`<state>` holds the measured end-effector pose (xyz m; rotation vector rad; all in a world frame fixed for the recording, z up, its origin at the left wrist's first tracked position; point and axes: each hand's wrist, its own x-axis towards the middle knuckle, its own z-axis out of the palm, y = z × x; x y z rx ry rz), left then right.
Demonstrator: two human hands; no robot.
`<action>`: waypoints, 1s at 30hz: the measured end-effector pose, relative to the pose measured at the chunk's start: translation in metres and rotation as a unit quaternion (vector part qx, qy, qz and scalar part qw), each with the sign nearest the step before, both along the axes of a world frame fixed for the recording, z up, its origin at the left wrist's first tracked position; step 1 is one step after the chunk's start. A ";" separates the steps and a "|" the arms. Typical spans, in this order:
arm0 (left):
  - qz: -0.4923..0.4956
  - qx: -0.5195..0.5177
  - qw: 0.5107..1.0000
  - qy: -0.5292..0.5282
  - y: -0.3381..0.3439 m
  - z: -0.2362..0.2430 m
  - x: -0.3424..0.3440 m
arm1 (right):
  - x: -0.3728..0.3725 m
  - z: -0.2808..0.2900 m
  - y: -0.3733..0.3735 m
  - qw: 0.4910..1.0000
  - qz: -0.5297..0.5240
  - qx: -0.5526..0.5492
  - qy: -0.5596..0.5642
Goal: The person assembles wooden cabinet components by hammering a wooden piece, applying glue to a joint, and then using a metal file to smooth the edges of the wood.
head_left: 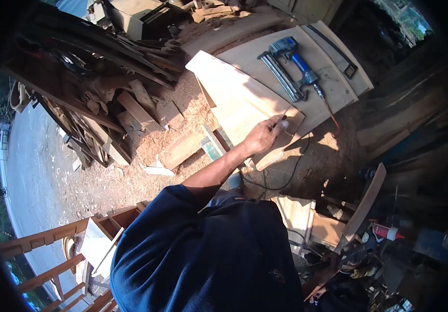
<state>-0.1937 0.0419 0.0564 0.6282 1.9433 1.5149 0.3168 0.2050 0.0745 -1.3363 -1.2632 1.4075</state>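
Note:
My left hand [263, 136] reaches across a pale wooden board [234, 99] and rests near its right-hand corner. Its fingers are closed around something small and dark that I cannot make out. Just beyond the hand, a blue and grey pneumatic nail gun [301, 65] lies on a wider wooden panel [333, 78], with an air hose [330, 110] joined to it. A long black strip with a squared end [338, 52] lies along the panel's far right side. In the dark lower right, a brownish shape may be my right forearm; the fingers of my right hand cannot be made out.
Stacked planks and offcuts [94, 99] crowd the far left. Sawdust [146, 140] covers the ground, with a dark cable [286, 182] near my feet. A wooden frame [47, 236] stands at the lower left. Shaded clutter at the lower right includes a red and white bottle [385, 232].

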 end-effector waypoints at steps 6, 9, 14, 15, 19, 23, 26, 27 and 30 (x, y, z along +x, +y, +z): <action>-0.085 -0.130 0.984 0.091 -0.008 0.027 0.013 | -0.212 0.069 0.014 0.962 0.228 0.117 -0.089; -0.039 -0.110 0.988 0.097 -0.035 0.042 0.023 | -0.277 0.085 0.039 0.911 0.381 0.146 -0.065; -0.021 -0.186 0.970 0.154 -0.011 0.041 0.040 | -0.381 0.043 0.113 0.808 0.563 0.021 0.174; 0.008 -0.188 0.969 0.157 -0.009 0.033 0.049 | -0.407 0.043 0.115 0.751 0.632 0.007 0.193; 0.150 -0.230 0.937 0.214 0.026 0.019 0.076 | -0.489 0.055 0.119 0.624 0.753 -0.041 0.206; 0.213 -0.281 0.895 0.273 0.079 -0.001 0.077 | -0.525 0.047 0.164 0.571 0.806 -0.055 0.150; 0.259 -0.315 0.851 0.331 0.109 0.014 0.081 | -0.524 0.045 0.203 0.568 0.809 -0.052 0.142; 0.261 -0.346 0.832 0.345 0.119 0.015 0.077 | -0.518 0.042 0.220 0.552 0.822 -0.052 0.132; 0.278 -0.403 0.816 0.306 0.149 -0.001 0.065 | -0.528 0.021 0.242 0.517 0.842 -0.074 0.137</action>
